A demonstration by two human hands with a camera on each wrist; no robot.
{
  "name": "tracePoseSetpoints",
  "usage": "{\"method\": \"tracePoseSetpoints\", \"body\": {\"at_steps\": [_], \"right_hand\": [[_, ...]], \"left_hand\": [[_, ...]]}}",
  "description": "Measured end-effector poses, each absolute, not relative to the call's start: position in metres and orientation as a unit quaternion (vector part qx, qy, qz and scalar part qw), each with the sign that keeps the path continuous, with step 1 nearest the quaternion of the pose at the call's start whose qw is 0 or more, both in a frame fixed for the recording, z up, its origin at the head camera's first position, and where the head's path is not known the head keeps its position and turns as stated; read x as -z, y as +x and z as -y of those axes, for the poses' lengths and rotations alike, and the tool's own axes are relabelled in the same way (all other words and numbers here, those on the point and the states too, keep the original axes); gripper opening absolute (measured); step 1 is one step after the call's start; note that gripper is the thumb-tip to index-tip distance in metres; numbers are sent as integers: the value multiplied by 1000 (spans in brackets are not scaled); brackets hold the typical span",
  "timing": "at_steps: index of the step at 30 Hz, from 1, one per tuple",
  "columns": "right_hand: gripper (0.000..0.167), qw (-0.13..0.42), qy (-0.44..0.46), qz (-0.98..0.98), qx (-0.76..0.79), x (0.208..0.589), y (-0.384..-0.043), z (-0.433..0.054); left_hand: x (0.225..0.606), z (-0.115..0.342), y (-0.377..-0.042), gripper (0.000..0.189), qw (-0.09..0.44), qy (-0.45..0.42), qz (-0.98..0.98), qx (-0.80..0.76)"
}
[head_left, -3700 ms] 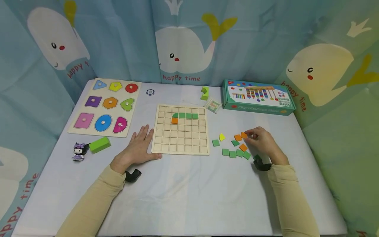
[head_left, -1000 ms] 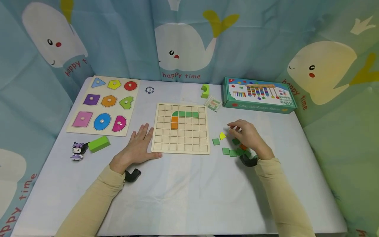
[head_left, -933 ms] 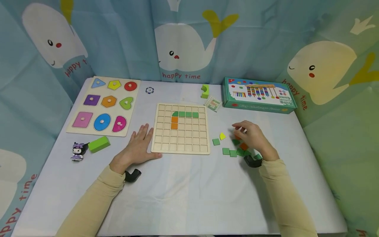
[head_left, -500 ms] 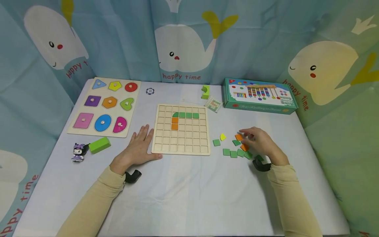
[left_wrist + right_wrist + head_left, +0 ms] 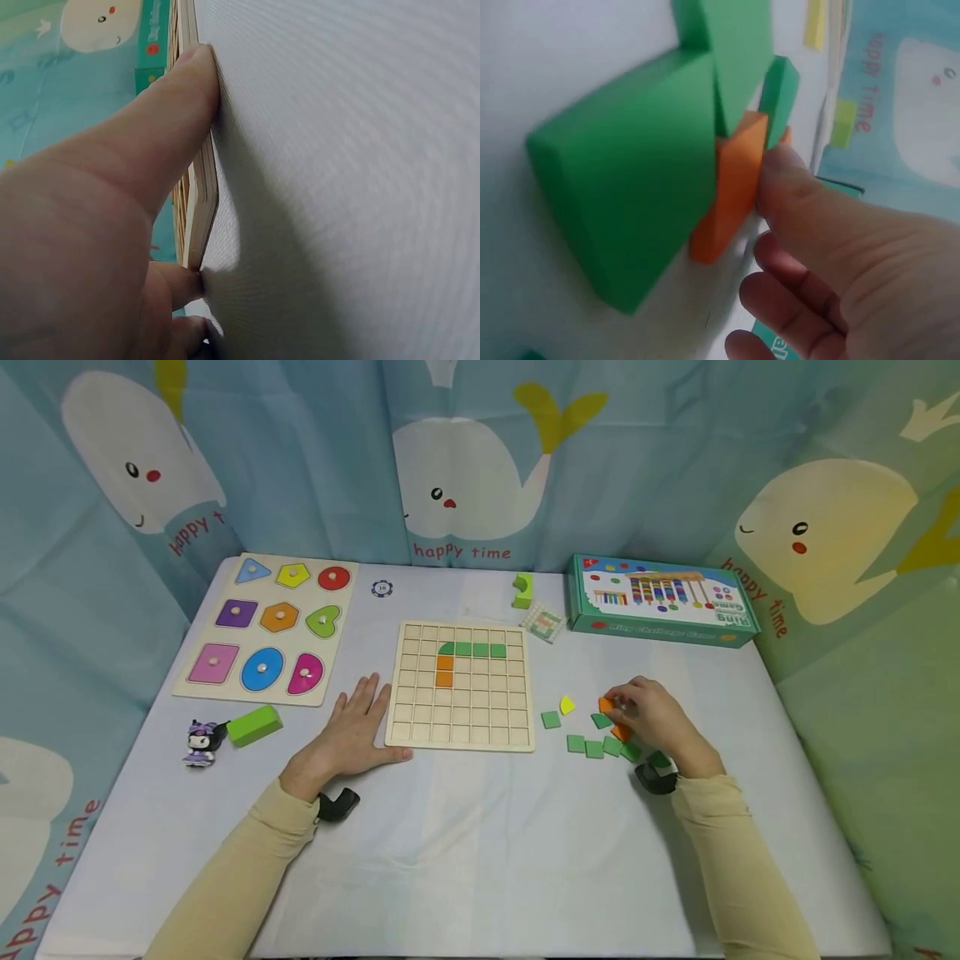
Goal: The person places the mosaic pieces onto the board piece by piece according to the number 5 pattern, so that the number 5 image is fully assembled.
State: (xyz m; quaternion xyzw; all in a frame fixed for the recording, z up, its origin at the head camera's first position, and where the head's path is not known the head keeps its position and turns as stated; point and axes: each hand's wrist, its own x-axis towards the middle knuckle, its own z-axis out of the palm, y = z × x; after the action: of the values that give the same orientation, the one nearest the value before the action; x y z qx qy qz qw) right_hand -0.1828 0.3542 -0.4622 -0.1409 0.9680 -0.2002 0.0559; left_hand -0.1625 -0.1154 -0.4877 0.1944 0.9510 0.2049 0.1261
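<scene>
My left hand (image 5: 348, 731) lies spread at the left edge of the wooden grid board (image 5: 420, 727); its thumb (image 5: 184, 90) touches the board's near edge. On the grid, a rounded green tile and several green squares (image 5: 480, 650) form a row, with two orange squares (image 5: 444, 679) below its left end. To the right, my right hand (image 5: 652, 714) pinches an orange tile (image 5: 605, 704) between thumb and fingers. Another orange tile (image 5: 621, 733) lies just under the hand, with a small green tile (image 5: 601, 721) beside it. Several green squares (image 5: 594, 749) lie close by.
A yellow tile (image 5: 567, 705) and a lone green square (image 5: 551, 719) lie right of the board. Behind are a pattern card (image 5: 543, 622), a green notched block (image 5: 523, 591) and a game box (image 5: 663, 602). Left stand a shape puzzle (image 5: 330, 681), a green block (image 5: 255, 725) and a figurine (image 5: 201, 743).
A second orange square has appeared on the board below the first. My right hand has moved back right to the loose tiles and taken hold of an orange one. The left hand stays put.
</scene>
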Motion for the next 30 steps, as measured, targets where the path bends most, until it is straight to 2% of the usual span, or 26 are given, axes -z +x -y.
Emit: {"method": "tracePoseSetpoints", "body": {"at_steps": [6, 9, 14, 22, 30], "right_hand": [[31, 58, -118, -966, 224, 458, -182, -346], [30, 39, -130, -958, 254, 455, -180, -334], [25, 4, -184, -942, 282, 457, -181, -297], [25, 15, -253, -918, 305, 466, -191, -233], [25, 6, -270, -922, 279, 463, -212, -186]], "left_hand": [[488, 116, -163, 110, 127, 194, -951, -204], [489, 115, -165, 111, 132, 196, -950, -203], [490, 113, -166, 111, 135, 199, -949, -205], [489, 114, -163, 110, 139, 194, -950, -200], [489, 116, -162, 110, 136, 191, -950, -205]]}}
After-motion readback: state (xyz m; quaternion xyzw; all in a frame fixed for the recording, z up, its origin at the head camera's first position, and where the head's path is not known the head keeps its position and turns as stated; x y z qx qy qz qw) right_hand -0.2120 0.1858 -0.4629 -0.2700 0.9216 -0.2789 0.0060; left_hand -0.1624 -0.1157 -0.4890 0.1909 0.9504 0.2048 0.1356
